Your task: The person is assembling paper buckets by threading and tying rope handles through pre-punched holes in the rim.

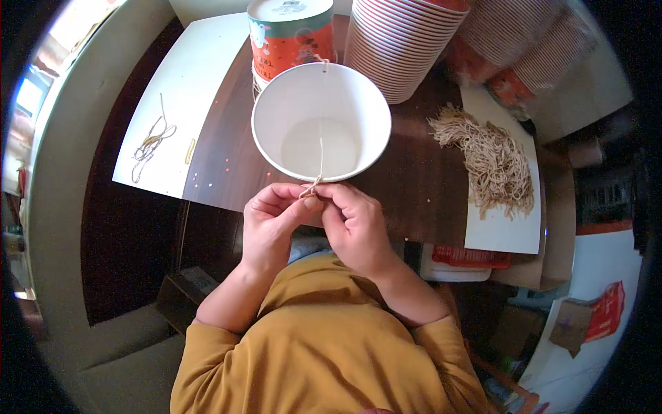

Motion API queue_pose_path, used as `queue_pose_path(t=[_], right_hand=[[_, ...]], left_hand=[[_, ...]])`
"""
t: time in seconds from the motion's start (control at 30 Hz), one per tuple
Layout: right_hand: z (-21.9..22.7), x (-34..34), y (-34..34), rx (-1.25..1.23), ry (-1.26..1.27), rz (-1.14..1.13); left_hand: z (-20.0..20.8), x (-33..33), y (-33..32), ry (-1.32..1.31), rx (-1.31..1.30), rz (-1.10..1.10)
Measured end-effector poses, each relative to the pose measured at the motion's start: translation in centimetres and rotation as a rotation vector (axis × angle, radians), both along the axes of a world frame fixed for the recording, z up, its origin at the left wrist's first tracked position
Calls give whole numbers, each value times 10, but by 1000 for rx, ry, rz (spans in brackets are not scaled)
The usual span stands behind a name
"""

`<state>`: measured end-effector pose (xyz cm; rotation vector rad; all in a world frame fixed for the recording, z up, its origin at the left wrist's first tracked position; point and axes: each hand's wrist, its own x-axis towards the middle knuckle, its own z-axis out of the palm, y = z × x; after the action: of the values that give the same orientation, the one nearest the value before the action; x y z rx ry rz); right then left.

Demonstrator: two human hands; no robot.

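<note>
A white paper bucket (289,110) stands at the table's near edge with its mouth tilted toward me. Beige cord (312,185) passes over its near rim, and one end hangs down against the inside wall. Just outside that rim, my left hand (270,224) pinches the cord between thumb and fingers. My right hand (356,224) is closed on the same piece from the other side, the fingertips of both hands almost touching. Another bit of cord shows at a hole in the far rim. The exact form of the loop or knot is partly hidden by my fingers.
Behind the bucket stand an upside-down orange and green bucket (293,45) and a tall nested stack of buckets (403,48). A heap of beige cords (500,165) lies on a white board at right. Tangled dark cord (153,146) lies at left. Wrapped bucket stacks (514,41) sit far right.
</note>
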<state>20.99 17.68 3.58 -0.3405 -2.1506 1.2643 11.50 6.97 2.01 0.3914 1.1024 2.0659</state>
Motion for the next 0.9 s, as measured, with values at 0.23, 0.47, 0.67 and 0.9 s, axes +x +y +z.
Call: queue_pose_path(t=[0.23, 0.47, 0.67, 0.9], right_hand=[[7, -4, -8, -757, 76, 123], [2, -3, 2, -1120, 155, 154], [2, 0, 0, -1166, 123, 147], [-4, 2, -3, -1014, 110, 117]], left_hand=[[1, -1, -7, 145, -11, 78], [3, -3, -5, 367, -99, 204], [4, -4, -4, 721, -217, 250], [12, -5, 3, 1218, -225, 389]])
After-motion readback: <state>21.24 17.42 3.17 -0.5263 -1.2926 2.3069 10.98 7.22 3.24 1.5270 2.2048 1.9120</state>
